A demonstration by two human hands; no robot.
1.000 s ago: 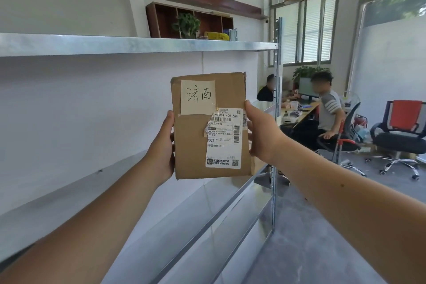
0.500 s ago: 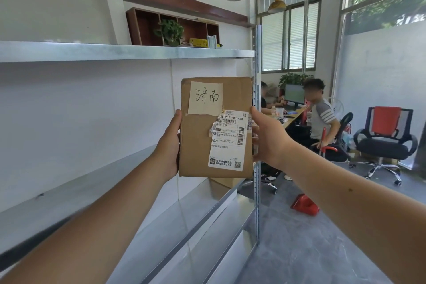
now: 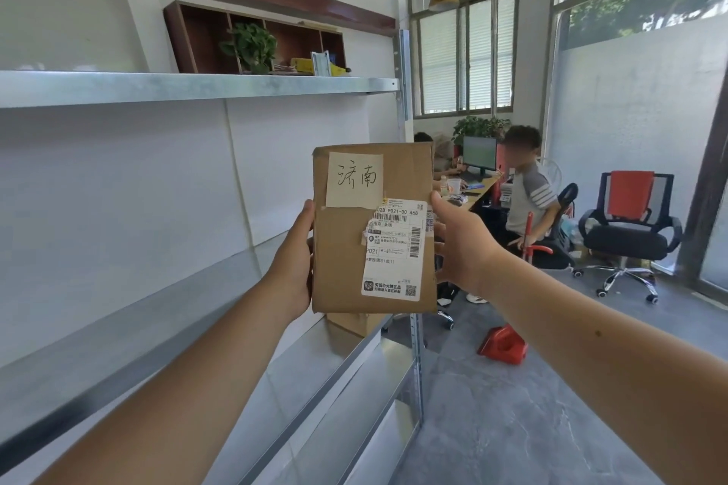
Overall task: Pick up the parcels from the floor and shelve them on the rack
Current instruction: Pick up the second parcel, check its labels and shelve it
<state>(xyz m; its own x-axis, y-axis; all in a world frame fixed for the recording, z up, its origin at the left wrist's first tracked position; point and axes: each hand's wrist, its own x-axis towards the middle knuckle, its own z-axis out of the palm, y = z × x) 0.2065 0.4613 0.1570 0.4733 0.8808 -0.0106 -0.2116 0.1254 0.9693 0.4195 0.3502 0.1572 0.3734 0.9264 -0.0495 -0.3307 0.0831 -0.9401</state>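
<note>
I hold a flat brown cardboard parcel [image 3: 342,248] upright in front of me, with a cream handwritten note and a white shipping label on its face. My left hand [image 3: 293,260] grips its left edge and my right hand [image 3: 459,244] grips its right edge. The parcel hangs in the air above the right end of the metal rack [image 3: 197,89], between two of its shelves. Just below it, another brown parcel [image 3: 352,323] lies on a lower shelf [image 3: 299,366], partly hidden by the one I hold.
The rack's upright post [image 3: 413,327] stands at its right end. Beyond it a person sits at a desk, with another person behind. A red dustpan [image 3: 504,345] lies on the grey floor, and a black office chair [image 3: 626,232] stands at the right.
The view has swung to the left and the parcel now sits lower and more central. Both hands keep the same grip. The parcel on the lower shelf has come into sight.
</note>
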